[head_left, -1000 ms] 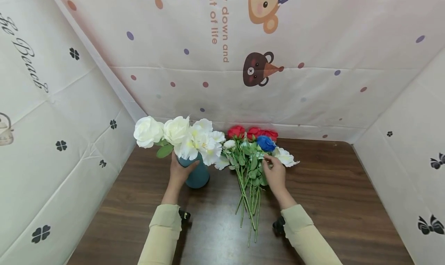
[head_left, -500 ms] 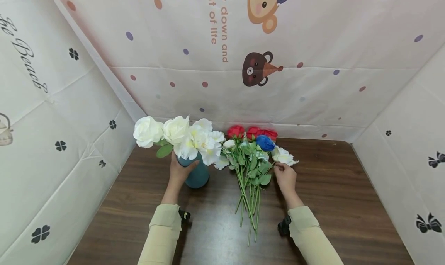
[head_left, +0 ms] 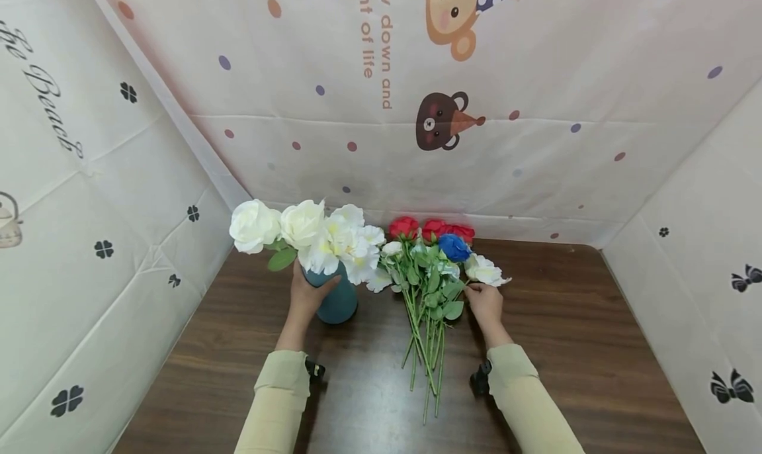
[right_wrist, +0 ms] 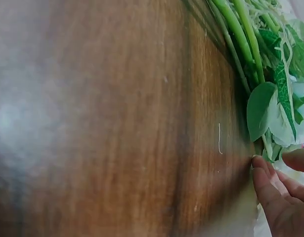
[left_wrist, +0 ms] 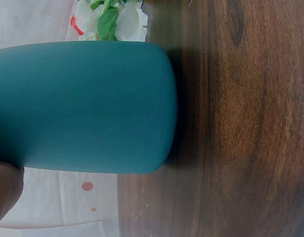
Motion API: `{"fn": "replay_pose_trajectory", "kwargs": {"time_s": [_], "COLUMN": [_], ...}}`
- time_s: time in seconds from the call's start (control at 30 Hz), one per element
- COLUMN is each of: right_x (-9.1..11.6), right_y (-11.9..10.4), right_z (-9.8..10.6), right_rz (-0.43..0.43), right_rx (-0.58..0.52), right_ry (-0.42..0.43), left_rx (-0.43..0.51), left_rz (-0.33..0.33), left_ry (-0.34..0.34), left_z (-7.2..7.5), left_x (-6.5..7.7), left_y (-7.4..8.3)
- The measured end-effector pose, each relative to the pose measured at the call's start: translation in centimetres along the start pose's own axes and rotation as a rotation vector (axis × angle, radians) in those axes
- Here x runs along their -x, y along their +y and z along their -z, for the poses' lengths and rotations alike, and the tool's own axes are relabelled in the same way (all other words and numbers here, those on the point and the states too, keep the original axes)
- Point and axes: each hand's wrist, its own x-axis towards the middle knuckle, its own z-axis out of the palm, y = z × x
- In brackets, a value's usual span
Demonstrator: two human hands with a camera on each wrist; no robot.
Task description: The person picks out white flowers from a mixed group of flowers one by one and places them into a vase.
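My left hand [head_left: 306, 298] grips the upper part of a dark teal vase [head_left: 338, 303], thumb across its front. The vase [left_wrist: 92, 106] stands upright on the wooden table in the left wrist view. Large white roses [head_left: 302, 223] and frilly white blooms [head_left: 348, 239] spill over its mouth. To the right lies a bunch of artificial flowers, with green stems [head_left: 425, 355] pointing toward me. At its right side my right hand [head_left: 485, 304] pinches the stem just below a white flower [head_left: 485, 270]; in the right wrist view the fingers [right_wrist: 270, 195] and thumb close around it beside a leaf [right_wrist: 260, 111].
Red roses [head_left: 434, 228] and a blue rose [head_left: 455, 247] top the loose bunch. Behind the brown wooden table [head_left: 565, 348] hangs a printed cloth [head_left: 297, 77], with more cloth on both sides. A small white bud [head_left: 392, 247] lies near the vase blooms.
My right hand has shifted right from the leaves at the bunch's middle to the stem under the white flower, uncovering leaves. My left hand and the vase have stayed put.
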Motion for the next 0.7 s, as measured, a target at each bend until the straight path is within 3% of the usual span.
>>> {"fn": "replay_pose_trajectory", "kwargs": {"time_s": [0.5,0.7], "right_x": [-1.6,-1.8], "right_y": [-0.1,-0.1], "right_z": [0.0,-0.1], "right_rz": [-0.023,-0.054], "right_rx": [0.074,-0.009], "right_ry": [-0.056,-0.068], "left_rx": [0.014,0.010], "left_rz": [0.011,0.015], "left_ry": [0.004,0.011], "left_z": [0.0,-0.1], "left_x": [-0.1,-0.1], "left_y": [-0.1,-0.2]}}
